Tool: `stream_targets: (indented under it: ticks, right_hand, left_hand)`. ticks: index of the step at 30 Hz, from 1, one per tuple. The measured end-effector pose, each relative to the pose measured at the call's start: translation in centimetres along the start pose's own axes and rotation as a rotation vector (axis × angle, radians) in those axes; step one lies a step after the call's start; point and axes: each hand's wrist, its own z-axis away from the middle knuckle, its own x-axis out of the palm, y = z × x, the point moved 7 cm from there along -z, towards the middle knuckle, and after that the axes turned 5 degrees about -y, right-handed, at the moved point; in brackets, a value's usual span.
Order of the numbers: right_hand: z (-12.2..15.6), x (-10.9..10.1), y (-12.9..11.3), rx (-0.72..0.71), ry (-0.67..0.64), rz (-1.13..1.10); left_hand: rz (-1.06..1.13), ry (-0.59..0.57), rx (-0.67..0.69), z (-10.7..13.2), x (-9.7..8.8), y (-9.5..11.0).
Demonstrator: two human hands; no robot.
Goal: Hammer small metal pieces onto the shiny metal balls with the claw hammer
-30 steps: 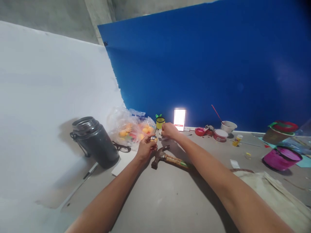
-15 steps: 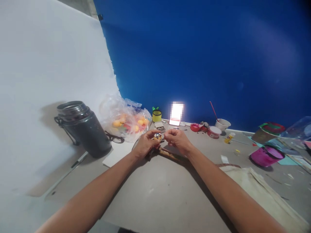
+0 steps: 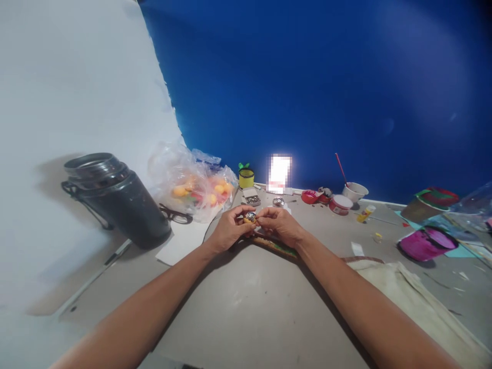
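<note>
Between the thumb and fingers of my left hand (image 3: 226, 229) is a small shiny silver ball with a yellow lower part (image 3: 250, 217). My right hand (image 3: 282, 226) is closed in a pinch, its fingertips against the right side of that ball. Whatever lies within the pinch is too small to make out. Under my hands lies a narrow brownish strip with some green on it (image 3: 273, 247), partly covered by them. Just behind my right hand sits another shiny silver rounded piece (image 3: 279, 202). A small open box of tiny metal bits (image 3: 251, 199) stands behind the ball.
A dark wide-mouthed flask (image 3: 123, 205) stands at left, with glasses (image 3: 177, 215) and a plastic bag of orange items (image 3: 200, 192) beyond it. Toward the right are a white cup (image 3: 354, 192), a glue bottle (image 3: 366, 213), a magenta container (image 3: 426, 244) and cream cloth (image 3: 403, 292).
My right fingertips have come in from a small gap to meet the ball. The silver piece behind that hand shows more fully. The whole view has shifted slightly.
</note>
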Motion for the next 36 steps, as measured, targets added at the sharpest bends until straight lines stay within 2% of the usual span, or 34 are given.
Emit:
stream_targets:
  ticks: [10, 21, 26, 36]
  right_hand:
    - [0.1, 0.06, 0.04, 0.035, 0.03, 0.046]
    - [-0.02, 0.05, 0.05, -0.012, 0.036, 0.046]
    - [-0.07, -0.09, 0.21, 0.014, 0.044, 0.06]
    - [-0.01, -0.15, 0.21, 0.023, 0.031, 0.052]
  left_hand:
    - [0.009, 0.017, -0.015, -0.03, -0.06, -0.38]
    - [-0.043, 0.044, -0.072, 0.06, -0.13, -0.7]
    - [-0.031, 0.044, -0.078, -0.07, -0.15, -0.93]
    - [-0.039, 0.045, -0.084, 0.01, -0.06, -0.68]
